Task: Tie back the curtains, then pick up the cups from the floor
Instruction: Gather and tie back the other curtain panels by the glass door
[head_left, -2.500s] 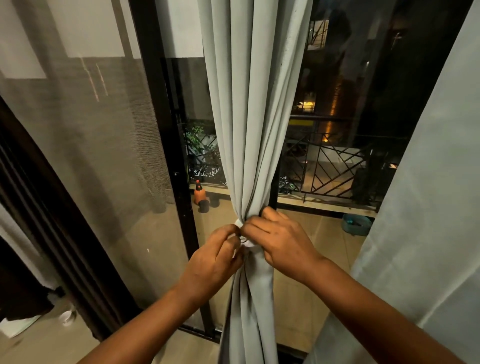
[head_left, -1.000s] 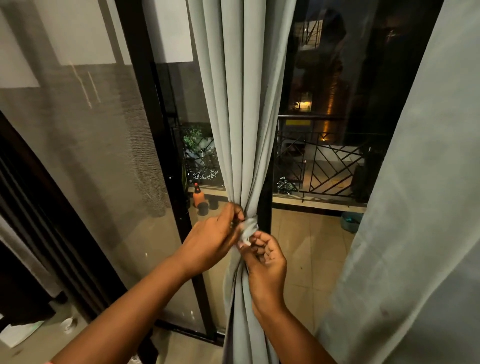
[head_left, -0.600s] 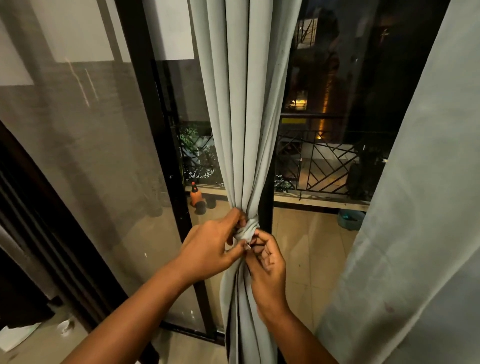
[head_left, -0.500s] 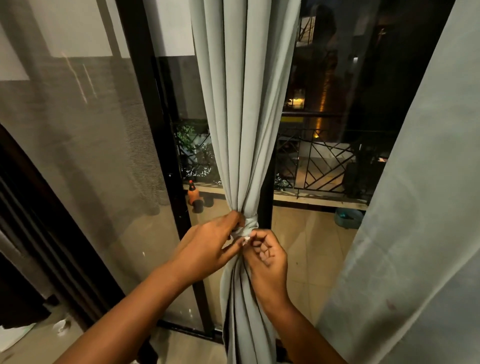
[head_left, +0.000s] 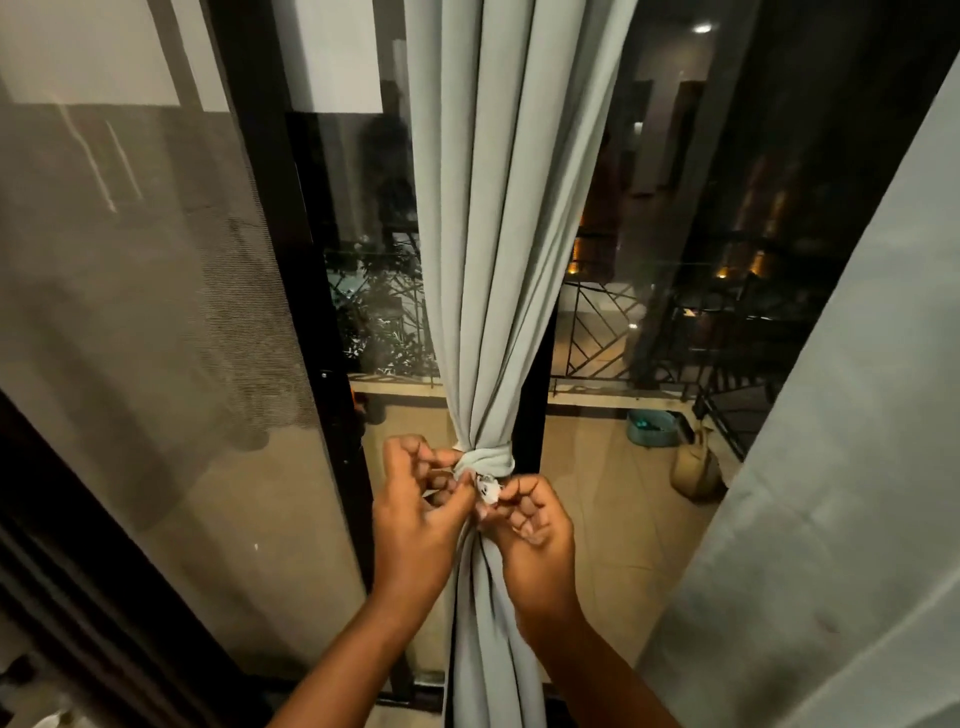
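Observation:
A pale grey-green curtain (head_left: 498, 260) hangs in the middle, gathered into a tight bundle by a fabric tieback (head_left: 488, 459) wrapped around it. Just below the wrap, a small white end of the tieback (head_left: 487, 487) sticks out. My left hand (head_left: 418, 514) and my right hand (head_left: 530, 525) meet at that end, fingers curled, and both pinch it from either side. A second curtain (head_left: 841, 493) of the same cloth hangs loose along the right edge. No cups are in view.
A black sliding door frame (head_left: 311, 338) stands left of the curtain, with a mesh screen panel (head_left: 130, 312) further left. Beyond the glass is a tiled balcony (head_left: 608, 493) with a metal railing (head_left: 649, 332), a teal tub (head_left: 652, 427) and a tan sack (head_left: 693, 467).
My hands have slipped a little below the wrap, leaving the tieback band exposed around the curtain. The view has tilted, and both hands now pinch the small white end.

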